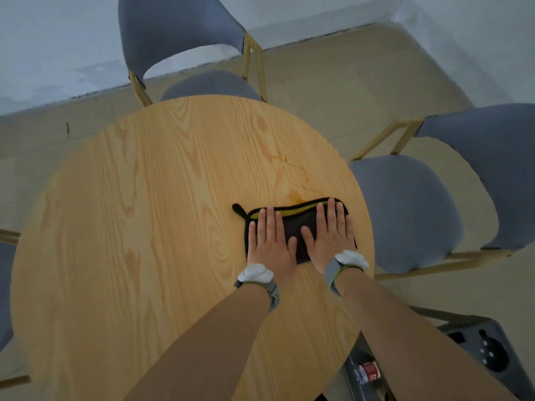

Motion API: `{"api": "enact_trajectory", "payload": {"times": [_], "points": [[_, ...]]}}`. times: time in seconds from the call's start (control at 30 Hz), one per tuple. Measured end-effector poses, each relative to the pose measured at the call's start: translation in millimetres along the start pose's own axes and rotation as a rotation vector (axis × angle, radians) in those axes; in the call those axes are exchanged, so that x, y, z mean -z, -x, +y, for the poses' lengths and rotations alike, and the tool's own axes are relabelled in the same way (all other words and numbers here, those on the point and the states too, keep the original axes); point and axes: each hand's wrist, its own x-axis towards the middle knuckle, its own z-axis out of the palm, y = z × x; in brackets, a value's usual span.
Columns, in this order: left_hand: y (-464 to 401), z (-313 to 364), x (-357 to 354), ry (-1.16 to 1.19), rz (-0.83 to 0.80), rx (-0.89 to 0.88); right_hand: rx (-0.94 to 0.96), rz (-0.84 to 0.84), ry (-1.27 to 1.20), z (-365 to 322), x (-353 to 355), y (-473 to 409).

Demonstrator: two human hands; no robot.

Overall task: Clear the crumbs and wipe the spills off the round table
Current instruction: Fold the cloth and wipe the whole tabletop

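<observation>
A folded black cloth [299, 224] with a yellow inner layer lies on the right side of the round wooden table [144, 212]. My left hand [269, 238] presses flat on the cloth's left part, fingers straight. My right hand [331, 233] presses flat on its right part, fingers straight and pointing away from me. Just beyond the cloth an orange-brown spill smear [289, 180] runs across the wood toward the far right edge. Both wrists carry white and grey bands.
A grey chair [208, 85] stands tucked in at the far side. Another grey chair [411, 209] stands close to the table's right edge. A dark bin [489, 351] and a container with a red can [370, 371] sit on the floor at lower right.
</observation>
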Motion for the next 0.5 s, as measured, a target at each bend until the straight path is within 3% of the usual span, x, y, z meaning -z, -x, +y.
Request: {"api": "enact_trajectory", "payload": {"times": [0.5], "points": [[-182,12,-8,-0.07,0.138,0.079,0.083,-0.006,-0.031,9,35,-179]]}}
